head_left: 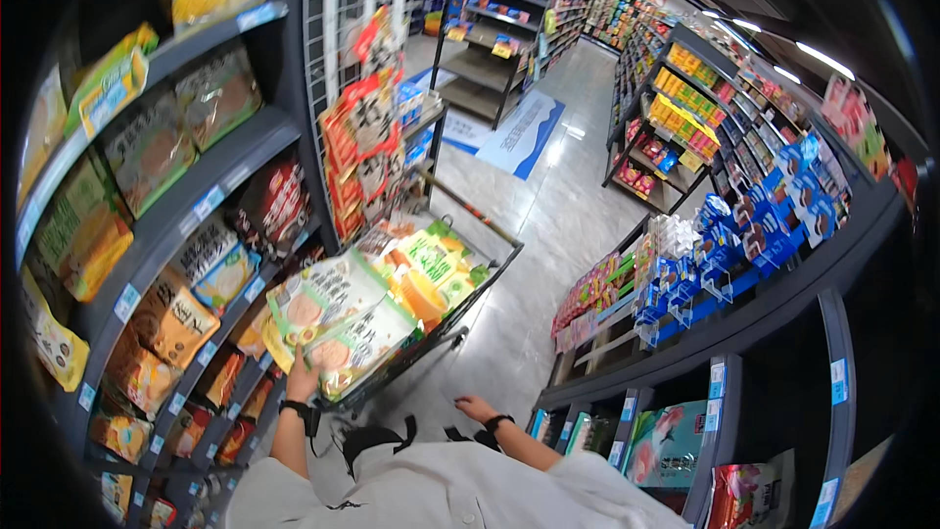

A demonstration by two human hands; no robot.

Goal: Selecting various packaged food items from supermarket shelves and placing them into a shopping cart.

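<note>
My left hand (pixel 301 378) is at the near edge of a shopping cart, its fingers against a yellow-edged food bag (pixel 277 344). Two large white and green food bags (pixel 367 338) lie on the cart's load, close to that hand. Beyond them is a yellow and green food package (pixel 429 264), with more packages around it. The cart's metal rim (pixel 507 257) shows at the far right side. My right hand (pixel 475 407) is lower right of the cart, over the floor, with its fingers apart and nothing in it. A dark band is on each wrist.
Grey shelves (pixel 242 139) of bagged foods rise close on the left. Hanging red snack bags (pixel 360 154) are beyond the cart. On the right stand a rack of blue packets (pixel 734 235) and dark shelves (pixel 716 411). The tiled aisle (pixel 514 294) runs ahead between display racks.
</note>
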